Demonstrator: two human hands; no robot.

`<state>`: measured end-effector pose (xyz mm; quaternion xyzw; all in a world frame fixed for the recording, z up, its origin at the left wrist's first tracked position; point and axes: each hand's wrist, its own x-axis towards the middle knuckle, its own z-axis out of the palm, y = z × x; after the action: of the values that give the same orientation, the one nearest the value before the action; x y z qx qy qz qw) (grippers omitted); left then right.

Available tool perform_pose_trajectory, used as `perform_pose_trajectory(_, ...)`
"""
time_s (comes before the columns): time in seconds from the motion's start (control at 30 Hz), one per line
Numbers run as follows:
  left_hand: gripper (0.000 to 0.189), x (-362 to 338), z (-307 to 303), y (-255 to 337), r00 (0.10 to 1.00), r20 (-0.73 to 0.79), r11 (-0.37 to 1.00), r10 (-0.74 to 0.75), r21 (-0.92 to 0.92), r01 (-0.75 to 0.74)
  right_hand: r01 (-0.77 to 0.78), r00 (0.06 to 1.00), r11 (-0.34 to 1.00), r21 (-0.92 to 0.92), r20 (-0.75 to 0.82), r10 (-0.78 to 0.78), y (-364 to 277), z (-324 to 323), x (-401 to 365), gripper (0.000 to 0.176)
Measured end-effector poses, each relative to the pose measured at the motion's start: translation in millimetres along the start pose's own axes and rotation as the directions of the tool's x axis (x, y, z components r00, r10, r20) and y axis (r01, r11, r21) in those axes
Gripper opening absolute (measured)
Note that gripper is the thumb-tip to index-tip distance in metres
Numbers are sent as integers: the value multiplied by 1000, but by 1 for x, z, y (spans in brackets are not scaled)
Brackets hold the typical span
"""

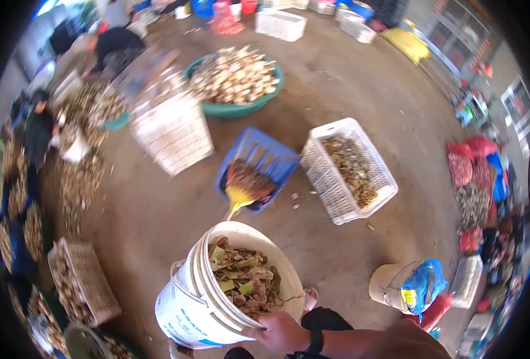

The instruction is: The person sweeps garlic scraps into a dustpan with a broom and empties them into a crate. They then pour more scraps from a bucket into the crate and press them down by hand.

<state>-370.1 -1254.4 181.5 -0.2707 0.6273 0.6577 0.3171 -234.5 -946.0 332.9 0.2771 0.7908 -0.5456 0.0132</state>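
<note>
My right hand [283, 331] grips the near rim of a white bucket [184, 308], thumb and fingers closed over the edge. The bucket tilts, its mouth turned up toward me and to the right. Inside lie brown and green leafy scraps [248, 278]. I cannot make out my left hand. Just beyond the bucket, a broom head with a yellow base [239, 197] and dark reddish bristles rests on a blue plastic dustpan [284, 157]. The bucket hides part of the broom's handle.
Right of the dustpan stands a white crate [331, 194] holding brownish pieces. A green tub [241, 110] heaped with pale produce sits beyond, beside a blurred white crate [175, 134]. A pail [385, 284] with a blue bag [429, 281] stands at right. People work among piles at left.
</note>
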Motion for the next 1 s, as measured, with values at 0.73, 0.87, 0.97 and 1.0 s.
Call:
perform_pose_trajectory(0.73, 42, -129, 846, 39, 254, 902, 91, 350, 237, -967, 545, 218, 368, 754, -550, 806, 404, -450, 110, 37)
perform_pose_trajectory(0.87, 45, -199, 897, -63, -49, 998, -179, -42, -56, -982, 514, 104, 250, 821, -349, 931, 545, -414, 102, 52)
perform_pose_trajectory(0.97, 74, -212, 906, -127, -2, 996, -294, -85, -27, -955, 536, 224, 126, 835, -284, 932, 585, -402, 77, 61)
perform_pose_trajectory(1.0, 74, -222, 906, -145, 3, 994, -304, -106, -30, -952, 617, 263, 37, 786, -250, 932, 599, -389, 77, 61)
